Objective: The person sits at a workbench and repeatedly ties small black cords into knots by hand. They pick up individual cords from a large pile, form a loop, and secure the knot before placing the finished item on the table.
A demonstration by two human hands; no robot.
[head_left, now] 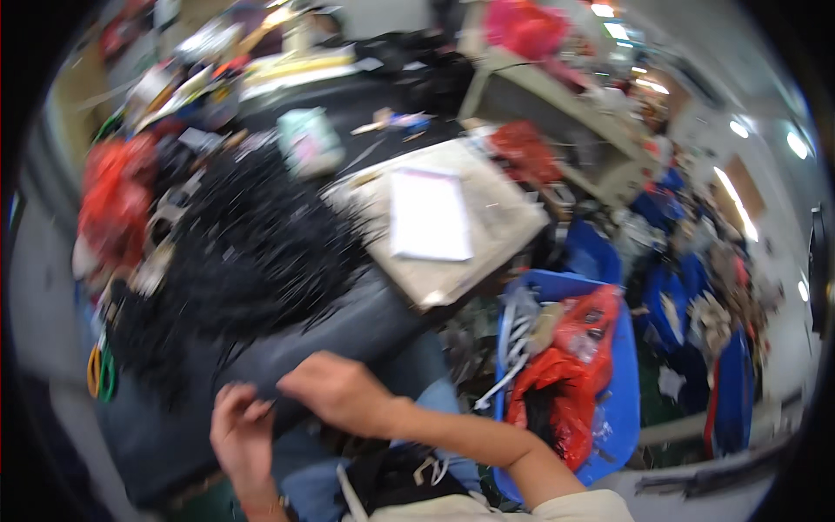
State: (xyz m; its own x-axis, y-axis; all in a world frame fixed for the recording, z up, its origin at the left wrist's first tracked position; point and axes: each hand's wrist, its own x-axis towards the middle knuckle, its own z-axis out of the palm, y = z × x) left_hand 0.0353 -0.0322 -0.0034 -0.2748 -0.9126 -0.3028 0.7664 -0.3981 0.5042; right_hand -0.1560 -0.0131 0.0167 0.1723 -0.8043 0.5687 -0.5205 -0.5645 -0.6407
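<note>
Close together at the near edge of the dark table are my two hands. My left hand [242, 435] is closed with its fingers curled in. My right hand [341, 393] is also closed, its fingertips pointing toward the left one. A small dark bit shows between them, too blurred to name. Just beyond lies a large tangled heap of thin black strands [261, 239], some trailing toward the table's front edge. Scissors with orange and green handles [106, 374] hang at the table's left side.
To the right of the heap, a white pad [429, 215] lies on a beige board [504, 222]. A blue bin [624, 383] with a red plastic bag [574, 383] stands on my right. Another red bag [117, 200] and clutter crowd the left. A pale green pack [310, 142] sits behind the heap.
</note>
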